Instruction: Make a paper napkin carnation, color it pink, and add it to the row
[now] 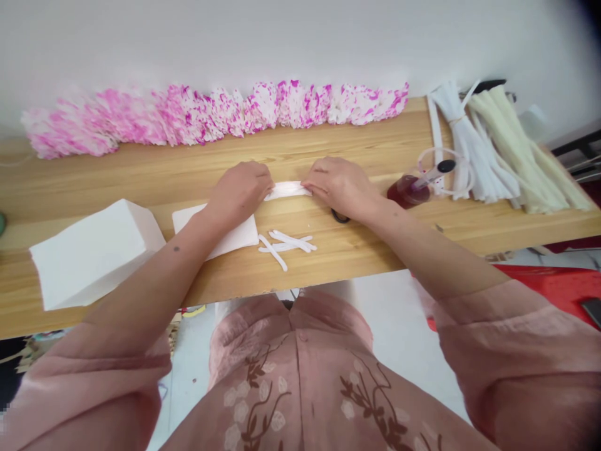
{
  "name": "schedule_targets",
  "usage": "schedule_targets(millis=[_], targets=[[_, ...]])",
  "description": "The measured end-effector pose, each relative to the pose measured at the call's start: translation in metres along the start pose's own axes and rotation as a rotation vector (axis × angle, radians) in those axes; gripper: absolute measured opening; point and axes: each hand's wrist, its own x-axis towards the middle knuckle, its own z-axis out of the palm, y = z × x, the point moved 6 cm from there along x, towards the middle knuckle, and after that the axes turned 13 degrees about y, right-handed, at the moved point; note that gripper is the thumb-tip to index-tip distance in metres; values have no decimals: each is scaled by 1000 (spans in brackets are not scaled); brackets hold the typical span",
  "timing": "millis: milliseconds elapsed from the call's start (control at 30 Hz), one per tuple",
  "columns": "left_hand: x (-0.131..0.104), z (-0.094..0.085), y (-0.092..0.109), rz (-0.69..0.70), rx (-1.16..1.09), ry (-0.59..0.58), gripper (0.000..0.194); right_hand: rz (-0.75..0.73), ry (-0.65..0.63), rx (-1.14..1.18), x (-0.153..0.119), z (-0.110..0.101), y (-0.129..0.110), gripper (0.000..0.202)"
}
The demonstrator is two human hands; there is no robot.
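Observation:
A narrow white strip of folded tissue paper (288, 189) stretches between my hands just above the wooden table. Its left end is pinched in the closed fingers of my left hand (245, 191), and its right end in those of my right hand (339, 183). Partly under my left forearm lies a flat stack of white tissue sheets (237, 237). Several short white fuzzy stems (286, 242) lie crossed on the wood, nearer to me than the strip. A black ring-shaped thing (340, 216) shows below my right hand, mostly hidden by the wrist.
Pink-and-white ruffled paper flowers (211, 116) line the table's back against the wall. A thick white paper block (94, 250) sits at left. On the right stand a bottle of dark red liquid (408, 191) with a tube, and bundles of white (462, 138) and cream stems (521, 150).

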Motion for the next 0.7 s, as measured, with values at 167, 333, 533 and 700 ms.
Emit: schedule_targets(millis=[167, 333, 533, 700], targets=[[2, -1, 1, 17, 14, 13, 34, 48, -29, 124, 2, 0, 4, 30], [6, -3, -3, -15, -32, -3, 30, 47, -28, 210, 5, 2, 12, 24], [11, 0, -2, -22, -69, 20, 33, 102, -21, 297, 6, 6, 19, 19], [14, 4, 5, 16, -126, 67, 29, 105, -24, 271, 6, 5, 17, 18]])
